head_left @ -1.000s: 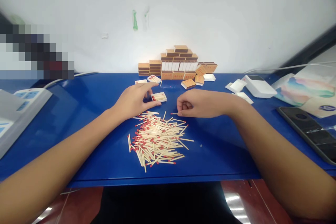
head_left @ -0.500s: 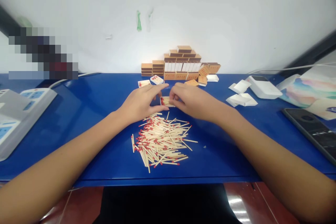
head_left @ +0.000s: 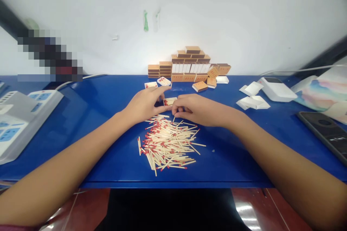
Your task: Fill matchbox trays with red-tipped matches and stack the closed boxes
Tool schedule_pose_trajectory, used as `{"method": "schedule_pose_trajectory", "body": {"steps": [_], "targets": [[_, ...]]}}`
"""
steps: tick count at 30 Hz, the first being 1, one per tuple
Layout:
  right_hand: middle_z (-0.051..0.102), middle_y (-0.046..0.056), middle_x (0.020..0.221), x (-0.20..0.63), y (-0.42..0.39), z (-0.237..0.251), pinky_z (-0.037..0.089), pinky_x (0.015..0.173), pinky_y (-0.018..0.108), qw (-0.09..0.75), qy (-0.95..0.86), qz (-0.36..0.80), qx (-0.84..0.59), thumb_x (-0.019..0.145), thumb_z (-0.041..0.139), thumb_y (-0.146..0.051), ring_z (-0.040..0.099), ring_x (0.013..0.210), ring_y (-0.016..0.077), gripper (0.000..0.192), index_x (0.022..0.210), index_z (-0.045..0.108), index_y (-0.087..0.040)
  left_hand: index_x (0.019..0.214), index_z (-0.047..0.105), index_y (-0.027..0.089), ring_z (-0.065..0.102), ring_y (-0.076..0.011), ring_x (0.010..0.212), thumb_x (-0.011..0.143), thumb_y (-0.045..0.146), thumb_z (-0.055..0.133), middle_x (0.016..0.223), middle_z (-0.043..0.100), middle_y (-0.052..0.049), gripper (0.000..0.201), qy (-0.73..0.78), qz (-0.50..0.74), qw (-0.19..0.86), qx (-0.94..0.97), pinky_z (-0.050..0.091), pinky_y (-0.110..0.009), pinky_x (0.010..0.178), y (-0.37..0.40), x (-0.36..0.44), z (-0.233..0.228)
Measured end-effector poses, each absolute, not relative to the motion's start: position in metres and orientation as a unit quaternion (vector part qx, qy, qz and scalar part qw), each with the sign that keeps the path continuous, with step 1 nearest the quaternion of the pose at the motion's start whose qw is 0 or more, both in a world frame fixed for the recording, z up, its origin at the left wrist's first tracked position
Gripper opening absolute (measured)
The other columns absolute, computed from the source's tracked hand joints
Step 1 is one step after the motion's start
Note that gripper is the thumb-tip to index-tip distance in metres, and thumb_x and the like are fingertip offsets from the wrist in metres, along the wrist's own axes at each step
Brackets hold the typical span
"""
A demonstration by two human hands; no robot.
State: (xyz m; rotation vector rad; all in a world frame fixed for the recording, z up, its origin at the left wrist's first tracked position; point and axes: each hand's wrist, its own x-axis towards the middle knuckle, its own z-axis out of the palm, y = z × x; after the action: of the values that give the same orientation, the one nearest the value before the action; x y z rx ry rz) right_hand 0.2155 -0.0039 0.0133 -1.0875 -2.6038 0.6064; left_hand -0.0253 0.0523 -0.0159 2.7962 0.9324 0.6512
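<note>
- Left hand (head_left: pixel 145 105) cups one open matchbox tray (head_left: pixel 169 101), fingers curved.
- Right hand (head_left: pixel 195 109) pinches matches there.
- One loose match pile (head_left: pixel 168 145) near the table's (head_left: pixel 94 144) front edge.

A small open matchbox tray (head_left: pixel 169 101) lies flat on the blue table (head_left: pixel 103 115), between the fingertips of the left hand (head_left: pixel 145 105) and the right hand (head_left: pixel 193 109). It is pale card, shallow, and a few matches lie lengthwise inside it — red heads toward the left end. Much of it is hidden by the fingers. Just in front of it, nearer the person, sprawls a loose heap of matches (head_left: pixel 168 143) — pale wooden sticks with red heads, lying flat, criss-crossed, with most heads pointing left. A few strays lie apart at the heap's right edge.
</note>
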Motion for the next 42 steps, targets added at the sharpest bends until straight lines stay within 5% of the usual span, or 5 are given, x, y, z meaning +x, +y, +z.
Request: {"method": "schedule_pose_trajectory", "body": {"steps": [9,16,30,42], "targets": [[0.065,0.006,0.095,0.218,0.001,0.009,0.041,0.076,0.033,0.113,-0.879,0.199,-0.418,0.098,0.056,-0.018,0.056,0.083,0.0190,0.009,0.091,0.061,-0.020,0.144,0.058,0.019,0.070,-0.0225,0.092,0.092,0.046,0.077,0.106,0.077,-0.008,0.062,0.312,0.209,0.046,0.926,0.052,-0.035,0.081,0.053,-0.026,-0.015],[0.062,0.008,0.096,0.223,0.011,0.006,0.040,0.076,0.036,0.232,-0.850,0.090,-0.465,0.101,0.053,-0.028,0.054,0.084,0.0212,0.010,0.094,0.056,-0.021,0.147,0.054,0.019,0.071,-0.0231,0.095,0.092,0.047,0.078,0.106,0.076,-0.007,0.066,0.297,0.212,0.061,0.929,0.054,-0.035,0.084,0.042,-0.019,-0.012],[0.060,0.006,0.091,0.225,0.012,0.007,0.038,0.074,0.032,0.205,-0.867,0.058,-0.451,0.099,0.056,-0.026,0.056,0.083,0.0198,0.009,0.093,0.061,-0.021,0.146,0.056,0.021,0.070,-0.0242,0.098,0.093,0.047,0.076,0.106,0.077,-0.007,0.063,0.306,0.220,0.035,0.926,0.053,-0.037,0.086,0.049,-0.025,-0.010],[0.062,0.007,0.093,0.215,0.006,-0.001,0.037,0.072,0.032,0.169,-0.879,0.037,-0.445,0.099,0.053,-0.023,0.054,0.081,0.0195,0.009,0.091,0.057,-0.019,0.116,0.074,0.017,0.069,-0.0245,0.094,0.097,0.047,0.070,0.103,0.074,-0.010,0.036,0.290,0.196,0.016,0.937,0.053,-0.037,0.083,0.053,-0.026,-0.011]]}}
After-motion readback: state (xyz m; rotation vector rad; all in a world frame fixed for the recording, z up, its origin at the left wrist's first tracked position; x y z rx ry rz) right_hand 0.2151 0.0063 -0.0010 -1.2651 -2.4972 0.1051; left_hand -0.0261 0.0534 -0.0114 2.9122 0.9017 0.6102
